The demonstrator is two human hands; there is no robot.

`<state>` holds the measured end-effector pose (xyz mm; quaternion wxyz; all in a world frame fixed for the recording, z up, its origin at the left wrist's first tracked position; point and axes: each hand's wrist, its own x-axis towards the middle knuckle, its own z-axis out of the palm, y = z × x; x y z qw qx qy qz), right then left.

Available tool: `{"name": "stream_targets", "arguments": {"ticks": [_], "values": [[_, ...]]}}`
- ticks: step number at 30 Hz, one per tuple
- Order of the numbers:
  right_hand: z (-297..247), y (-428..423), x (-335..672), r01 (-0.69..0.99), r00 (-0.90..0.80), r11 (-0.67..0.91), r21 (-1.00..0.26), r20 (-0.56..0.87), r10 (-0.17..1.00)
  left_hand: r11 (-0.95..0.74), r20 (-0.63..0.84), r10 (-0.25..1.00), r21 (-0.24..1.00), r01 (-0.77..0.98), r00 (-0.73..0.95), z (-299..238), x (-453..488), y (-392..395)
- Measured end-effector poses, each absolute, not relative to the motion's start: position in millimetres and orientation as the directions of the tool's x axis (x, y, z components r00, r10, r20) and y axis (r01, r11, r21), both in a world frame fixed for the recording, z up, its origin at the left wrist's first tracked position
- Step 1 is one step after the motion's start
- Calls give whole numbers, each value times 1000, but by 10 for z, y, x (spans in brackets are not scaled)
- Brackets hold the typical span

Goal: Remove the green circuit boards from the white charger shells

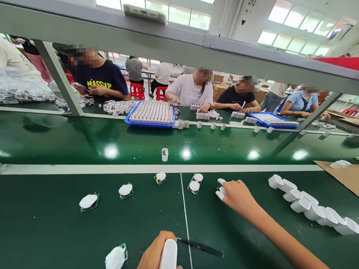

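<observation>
My left hand (155,258), at the bottom centre, is wrapped round a white oval plastic housing (168,259). Dark tweezers (203,247) lie on the green table just right of it. Farther right, my right hand (235,194) reaches forward with white finger covers on. Its thumb and finger are drawn together at the table around a small dark bit that I cannot make out. Left of these fingertips lies a green circuit board (195,184) with two white round pads. More boards with white pads (160,177) (126,190) (89,201) (116,261) are spread to the left.
Several white housings (313,212) stand in a slanting row at right, beside a brown cardboard sheet (351,179). One housing (165,154) is on the green belt (136,144) beyond the pale strip. Across it, people work by blue trays (150,126). A grey beam (190,38) crosses overhead.
</observation>
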<state>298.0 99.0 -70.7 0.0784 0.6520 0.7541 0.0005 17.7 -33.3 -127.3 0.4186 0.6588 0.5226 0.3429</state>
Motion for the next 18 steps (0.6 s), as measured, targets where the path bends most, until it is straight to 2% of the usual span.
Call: {"name": "stream_targets", "arguments": {"ticks": [3, 6, 11, 13, 18], "values": [[-696, 674, 2885, 972, -178, 196, 129, -141, 974, -137, 7, 959, 887, 440, 284, -1178, 141, -349], [-580, 558, 2986, 948, -289, 309, 83, -187, 939, -106, -48, 943, 894, 436, 329, -1125, 112, -359], [-499, 493, 3144, 811, -570, 584, -39, -274, 774, -109, -18, 888, 963, 248, 460, -1093, 54, -343], [-559, 494, 3144, 793, -594, 608, -37, -272, 757, -114, 8, 878, 974, 194, 479, -1093, 35, -335], [-702, 544, 3120, 844, -519, 536, 17, -221, 826, -158, 64, 871, 975, 154, 486, -1080, 24, -327]]}}
